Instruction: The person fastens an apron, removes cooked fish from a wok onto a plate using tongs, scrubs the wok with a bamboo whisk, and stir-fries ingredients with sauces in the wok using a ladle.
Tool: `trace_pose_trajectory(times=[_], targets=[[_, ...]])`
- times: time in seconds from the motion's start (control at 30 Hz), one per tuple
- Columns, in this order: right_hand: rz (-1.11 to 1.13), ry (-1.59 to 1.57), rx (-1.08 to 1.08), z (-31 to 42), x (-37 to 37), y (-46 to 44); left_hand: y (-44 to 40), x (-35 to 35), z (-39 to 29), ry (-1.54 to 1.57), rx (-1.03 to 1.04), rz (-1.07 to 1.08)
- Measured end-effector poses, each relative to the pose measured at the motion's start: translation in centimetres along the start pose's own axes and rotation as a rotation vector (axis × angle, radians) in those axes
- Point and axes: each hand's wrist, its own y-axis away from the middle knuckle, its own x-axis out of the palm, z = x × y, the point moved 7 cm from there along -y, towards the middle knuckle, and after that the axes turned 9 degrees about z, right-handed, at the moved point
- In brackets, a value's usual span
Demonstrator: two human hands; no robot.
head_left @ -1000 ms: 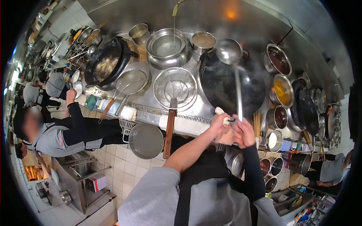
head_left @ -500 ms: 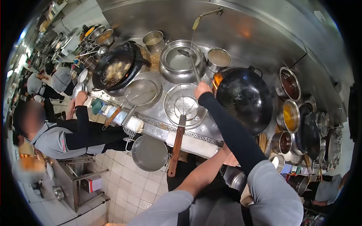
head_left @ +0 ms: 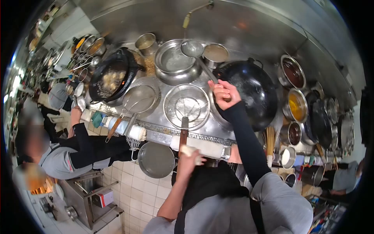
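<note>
My right hand, at the end of a black sleeve, is closed round the handle of a ladle. The ladle's bowl is over the wide metal pot, its open side turned toward me. Just right of that hand sits a large black wok. My left hand, slightly blurred, grips a crumpled white cloth beside the wooden handle of a spider strainer. Whether the hand also touches that handle I cannot tell. The strainer rests over a round metal bowl on the stove top.
On the left, a wok holds food frying in oil, and a mesh strainer lies nearby. A co-worker stands at the left, holding a metal utensil. Sauce pots line the right. A two-handled pan is below the stove's edge.
My left hand has moved from the right, by the stove edge, to beside the strainer handle, now with a white cloth. My right hand has turned the ladle, showing its bowl's inside.
</note>
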Motion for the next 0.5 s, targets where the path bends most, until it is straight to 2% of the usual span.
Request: trace_pose_trajectory(times=[0.03, 0.1, 0.17, 0.23, 0.37, 0.4, 0.43, 0.5], targets=[[-0.008, 0.058, -0.009, 0.0, 1.5, 2.6, 1.0, -2.2, -1.2, -0.06, 0.035, -0.101], [-0.036, 0.112, -0.042, -0.1, 4.4, 8.0, 1.7, -7.3, -1.2, -0.238, 0.159, -0.169], [-0.074, 0.221, -0.07, 0.5, 6.0, 13.0, 2.0, -10.8, 0.2, -0.308, 0.096, -0.2], [-0.141, 0.309, -0.085, 1.0, 7.0, 17.8, 1.1, -13.1, 4.1, 0.067, -0.007, -0.077], [-0.431, 0.404, -0.194, 2.8, 6.3, 25.1, 2.3, -8.1, 4.6, 0.356, -0.136, 0.147], [-0.479, 0.414, -0.197, 3.5, 5.2, 26.7, 1.7, -7.8, 4.7, 0.334, -0.072, 0.229], [-0.526, 0.426, -0.19, 4.3, 4.0, 28.1, 0.3, -10.5, 7.6, 0.199, -0.062, 0.082], [-0.627, 0.592, -0.121, 4.0, 2.5, 30.5, 0.2, -9.8, 6.9, 0.104, -0.015, 0.031]])
